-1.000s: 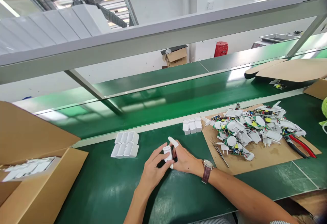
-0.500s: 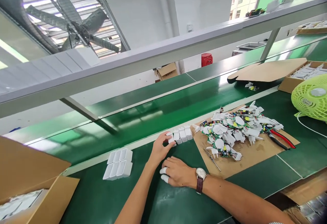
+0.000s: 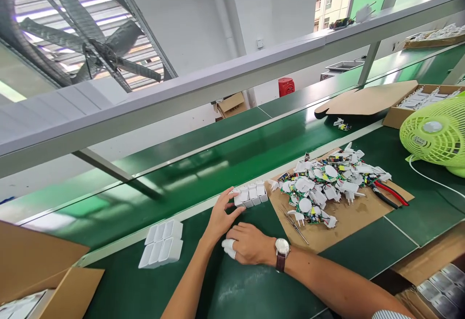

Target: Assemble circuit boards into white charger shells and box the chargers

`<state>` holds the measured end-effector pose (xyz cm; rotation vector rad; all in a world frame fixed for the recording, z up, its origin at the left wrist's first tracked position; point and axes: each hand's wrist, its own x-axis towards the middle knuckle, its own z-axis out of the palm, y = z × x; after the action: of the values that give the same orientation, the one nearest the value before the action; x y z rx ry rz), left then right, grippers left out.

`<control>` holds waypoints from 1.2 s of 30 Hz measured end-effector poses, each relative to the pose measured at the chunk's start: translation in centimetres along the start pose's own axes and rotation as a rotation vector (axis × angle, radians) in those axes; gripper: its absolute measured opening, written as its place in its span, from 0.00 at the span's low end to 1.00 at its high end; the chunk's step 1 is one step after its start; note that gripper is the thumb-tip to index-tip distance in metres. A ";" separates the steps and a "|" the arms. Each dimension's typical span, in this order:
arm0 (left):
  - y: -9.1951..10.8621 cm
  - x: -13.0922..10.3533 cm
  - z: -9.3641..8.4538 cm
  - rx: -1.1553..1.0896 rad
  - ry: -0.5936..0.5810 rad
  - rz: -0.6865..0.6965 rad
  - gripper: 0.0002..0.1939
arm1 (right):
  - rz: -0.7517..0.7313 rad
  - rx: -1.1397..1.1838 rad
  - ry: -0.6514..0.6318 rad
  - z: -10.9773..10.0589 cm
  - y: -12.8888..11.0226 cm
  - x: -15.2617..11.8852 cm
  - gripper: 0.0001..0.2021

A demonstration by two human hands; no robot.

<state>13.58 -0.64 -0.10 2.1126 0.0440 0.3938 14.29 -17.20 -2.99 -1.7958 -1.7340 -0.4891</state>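
Nearest us, our right hand rests on the green worktop, its fingers loosely curled, two of them in white finger covers; we cannot tell whether it has hold of anything underneath. A wristwatch with a dark strap sits at its wrist, the dial too small to read.

Just beyond, our left hand is partly open, thumb and fingers parted around the left end of a row of small white cases. They touch the end case, but we cannot tell how firmly. To the left of that hand stands a block of six white open-topped cups, and farther left is an open carton holding white parts.

Right of our right hand, brown cardboard carries metal tweezers, a heap of white plug housings and circuit boards, and red-and-black pliers. Farther right stands a lime-green fan, the marks on its label too small to read.

Beyond both hands run the glossy green strip and the long raised shelf, with a red stool and a large wall fan farther off.
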 end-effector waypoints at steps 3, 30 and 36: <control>-0.3 -1.0 0.1 -0.158 0.051 -0.137 0.34 | 0.139 -0.035 0.293 -3.0 1.7 0.8 0.10; 1.8 -8.1 -9.3 0.525 0.513 0.014 0.24 | 0.616 0.033 0.499 -8.1 7.0 0.1 0.22; -0.2 -14.3 -12.2 1.013 0.604 -0.209 0.15 | 0.661 0.121 0.575 -9.3 6.0 0.8 0.23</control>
<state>-3.56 6.78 2.04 2.8211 0.9859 1.0211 21.58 -22.39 3.64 -1.7785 -0.7159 -0.5251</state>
